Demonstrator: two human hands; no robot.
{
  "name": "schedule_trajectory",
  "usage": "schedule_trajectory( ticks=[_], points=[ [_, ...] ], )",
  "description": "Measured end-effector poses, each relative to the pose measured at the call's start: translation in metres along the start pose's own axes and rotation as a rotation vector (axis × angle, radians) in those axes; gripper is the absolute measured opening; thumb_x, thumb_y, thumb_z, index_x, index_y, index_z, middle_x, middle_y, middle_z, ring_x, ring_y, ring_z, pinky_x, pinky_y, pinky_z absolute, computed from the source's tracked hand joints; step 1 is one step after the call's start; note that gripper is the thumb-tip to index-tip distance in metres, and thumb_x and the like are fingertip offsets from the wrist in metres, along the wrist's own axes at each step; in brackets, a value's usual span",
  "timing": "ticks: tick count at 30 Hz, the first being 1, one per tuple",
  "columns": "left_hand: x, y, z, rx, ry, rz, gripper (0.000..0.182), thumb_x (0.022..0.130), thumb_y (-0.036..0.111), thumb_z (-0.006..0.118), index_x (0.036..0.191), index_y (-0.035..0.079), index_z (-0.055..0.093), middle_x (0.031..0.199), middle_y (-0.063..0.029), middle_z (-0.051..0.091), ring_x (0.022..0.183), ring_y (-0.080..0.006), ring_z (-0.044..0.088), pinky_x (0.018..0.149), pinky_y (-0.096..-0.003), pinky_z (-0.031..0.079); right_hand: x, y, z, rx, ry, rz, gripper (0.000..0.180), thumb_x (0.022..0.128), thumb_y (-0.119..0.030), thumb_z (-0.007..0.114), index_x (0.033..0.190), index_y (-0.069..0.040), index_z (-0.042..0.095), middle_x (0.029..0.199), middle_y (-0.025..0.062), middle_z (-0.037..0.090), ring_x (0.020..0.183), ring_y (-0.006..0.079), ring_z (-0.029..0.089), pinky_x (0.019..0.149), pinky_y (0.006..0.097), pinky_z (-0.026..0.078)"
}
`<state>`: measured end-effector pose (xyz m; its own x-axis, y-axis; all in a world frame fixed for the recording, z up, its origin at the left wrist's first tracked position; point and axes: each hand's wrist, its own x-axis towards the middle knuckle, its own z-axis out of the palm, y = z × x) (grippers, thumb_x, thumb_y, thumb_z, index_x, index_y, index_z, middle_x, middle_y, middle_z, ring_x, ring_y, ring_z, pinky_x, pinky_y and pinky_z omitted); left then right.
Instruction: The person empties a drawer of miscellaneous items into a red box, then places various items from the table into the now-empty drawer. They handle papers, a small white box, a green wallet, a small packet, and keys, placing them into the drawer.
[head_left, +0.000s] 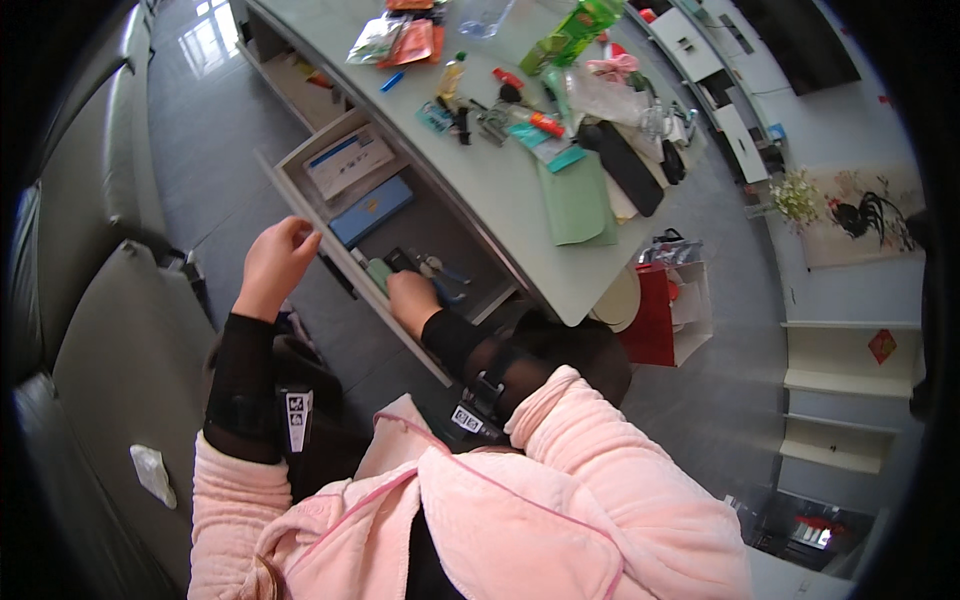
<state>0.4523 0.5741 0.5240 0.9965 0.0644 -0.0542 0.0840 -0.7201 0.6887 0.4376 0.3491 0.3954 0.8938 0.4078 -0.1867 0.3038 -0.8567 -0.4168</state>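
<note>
An open drawer extends from the table in front of me. My right hand reaches down inside it, beside a dark flat object and a light green object. The right fingertips are hidden, so a grip cannot be made out. Pliers with blue handles lie close by on the drawer floor. A blue case and a white box with printing fill the drawer's far end. My left hand hovers at the drawer's front panel, fingers curled and partly hidden, with no object visible in it.
Bottles, pouches, a black case and a green folder crowd the tabletop. A red and white paper bag stands on the floor to the right. A grey sofa runs along the left.
</note>
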Motion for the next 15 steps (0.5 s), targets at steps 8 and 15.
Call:
schedule_trajectory(
  ticks=[8, 15],
  points=[
    [-0.002, -0.001, -0.001, 0.016, 0.001, 0.012, 0.028, 0.081, 0.028, 0.062, 0.094, 0.003, 0.065, 0.075, -0.0127, 0.064, 0.071, -0.0280, 0.062, 0.063, -0.0362, 0.047, -0.040, -0.037, -0.093, 0.088, 0.195, -0.200, 0.012, 0.076, -0.014, 0.061, 0.072, -0.004, 0.061, 0.075, 0.0154, 0.061, 0.071, 0.0343, 0.061, 0.061, 0.0415, 0.049],
    [-0.003, 0.008, 0.001, 0.026, -0.008, 0.021, 0.029, 0.081, 0.028, 0.062, 0.094, 0.002, 0.065, 0.076, -0.0124, 0.065, 0.071, -0.0273, 0.063, 0.063, -0.0361, 0.048, -0.065, 0.032, -0.262, -0.347, 0.873, 0.205, 0.069, 0.071, -0.027, 0.074, 0.124, 0.004, 0.043, 0.113, 0.0196, 0.054, 0.106, 0.0357, 0.051, 0.087, 0.0416, 0.045]
  ],
)
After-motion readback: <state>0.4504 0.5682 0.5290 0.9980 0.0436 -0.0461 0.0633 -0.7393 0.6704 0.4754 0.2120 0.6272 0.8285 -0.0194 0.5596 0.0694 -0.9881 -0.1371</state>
